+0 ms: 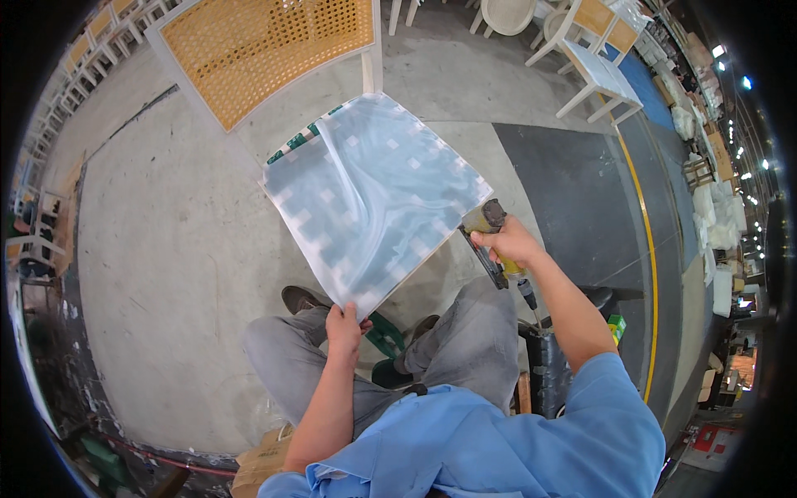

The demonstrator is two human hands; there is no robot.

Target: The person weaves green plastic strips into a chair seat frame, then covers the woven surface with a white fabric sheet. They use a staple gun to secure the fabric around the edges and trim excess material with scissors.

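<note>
A white chair with a woven cane backrest (274,50) stands before me. Its seat (398,183) is covered with a pale blue checked sheet under wrinkled clear film. At the seat's near corner, my left hand (344,328) is closed on the edge of the covering, its fingers curled partly under and hidden. My right hand (512,242) grips a yellow and black pneumatic staple gun (491,214) by its handle. The gun's head is close beside the seat's right corner; whether they touch I cannot tell. An air fitting (526,292) hangs from the handle's lower end.
Below the seat, between my knees, are green things (384,334). A black padded object (544,369) and a small green box (616,325) are by my right side. White chairs (599,76) stand at the far right, with more at the far left. A yellow line (639,199) marks the floor.
</note>
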